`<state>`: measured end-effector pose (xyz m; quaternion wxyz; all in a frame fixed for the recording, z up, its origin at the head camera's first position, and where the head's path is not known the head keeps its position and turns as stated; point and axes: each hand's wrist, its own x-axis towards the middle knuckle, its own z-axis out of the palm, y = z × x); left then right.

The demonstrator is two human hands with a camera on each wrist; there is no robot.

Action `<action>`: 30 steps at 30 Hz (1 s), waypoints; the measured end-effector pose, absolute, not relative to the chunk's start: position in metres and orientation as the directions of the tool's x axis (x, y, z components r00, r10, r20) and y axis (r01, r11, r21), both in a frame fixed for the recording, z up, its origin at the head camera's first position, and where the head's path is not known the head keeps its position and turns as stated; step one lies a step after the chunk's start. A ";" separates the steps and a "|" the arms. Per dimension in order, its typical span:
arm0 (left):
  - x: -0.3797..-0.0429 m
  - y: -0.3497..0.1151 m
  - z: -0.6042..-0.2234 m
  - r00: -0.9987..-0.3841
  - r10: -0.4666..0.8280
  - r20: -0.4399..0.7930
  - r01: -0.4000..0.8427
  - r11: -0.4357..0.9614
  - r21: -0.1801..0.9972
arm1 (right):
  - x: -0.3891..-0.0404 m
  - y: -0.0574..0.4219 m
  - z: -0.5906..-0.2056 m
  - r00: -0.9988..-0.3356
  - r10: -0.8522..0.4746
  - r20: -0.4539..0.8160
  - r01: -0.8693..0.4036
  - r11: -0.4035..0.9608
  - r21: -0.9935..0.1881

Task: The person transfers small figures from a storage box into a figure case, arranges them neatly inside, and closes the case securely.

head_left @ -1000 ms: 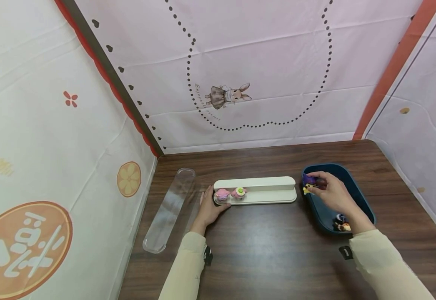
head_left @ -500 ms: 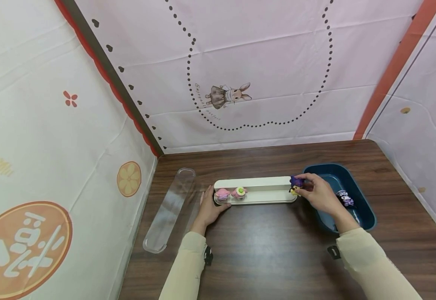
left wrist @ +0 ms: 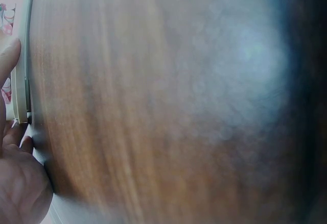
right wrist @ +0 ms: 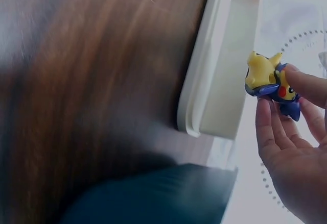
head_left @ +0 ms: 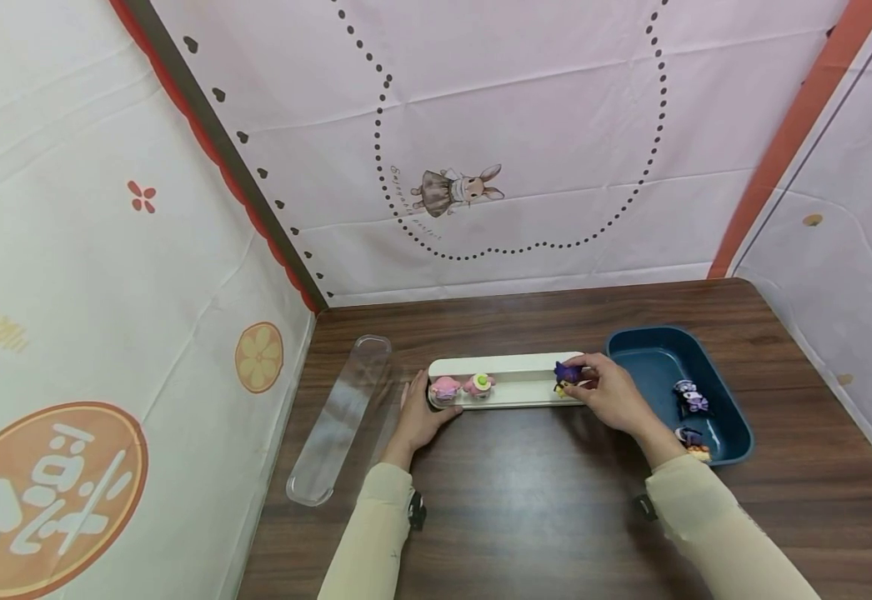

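A long white display base (head_left: 522, 367) with a raised back step lies on the table. My left hand (head_left: 415, 419) grips its left end, thumb along the front edge and fingers round the far side. Two pink toy figurines, one plain on top (head_left: 445, 388) and one with a white and green top (head_left: 478, 384), stand side by side near that end. Over the base's right end my right hand (head_left: 612, 397) pinches a yellow toy figurine (right wrist: 262, 73) with a purple hat between thumb and fingers. In the right wrist view this figurine appears tilted, its yellow underside showing.
A dark blue bin (head_left: 642, 367) sits at the right, holding a purple and white figurine (head_left: 693, 397) and a dark and orange one (head_left: 694, 450). A clear plastic cover (head_left: 338, 421) lies on the wooden table (head_left: 511, 517) at the left. Printed cloth (head_left: 556, 125) hangs behind.
My right hand has carried the purple-hatted figurine left from the blue bin to over the base's right end. The left hand and the pink figurines have stayed put.
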<state>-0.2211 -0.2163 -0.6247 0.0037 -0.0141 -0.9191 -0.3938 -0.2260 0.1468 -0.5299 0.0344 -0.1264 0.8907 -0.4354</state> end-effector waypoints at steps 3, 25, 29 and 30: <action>-0.222 -0.216 -0.625 -0.999 0.024 0.024 0.034 0.685 0.727 | -0.226 0.138 -0.534 -0.964 -0.260 0.062 -0.206 0.573 -0.793; -0.220 -0.217 -0.627 -1.000 0.021 0.009 0.021 0.702 0.712 | -0.236 0.082 -0.553 -0.931 -0.332 0.152 -0.329 0.580 -0.745; -0.220 -0.216 -0.626 -1.000 0.028 0.014 0.030 0.701 0.712 | -0.236 0.076 -0.554 -0.931 -0.332 0.152 -0.331 0.593 -0.735; -0.220 -0.216 -0.626 -0.999 0.029 0.016 0.032 0.701 0.713 | -0.236 0.075 -0.554 -0.930 -0.332 0.156 -0.334 0.592 -0.733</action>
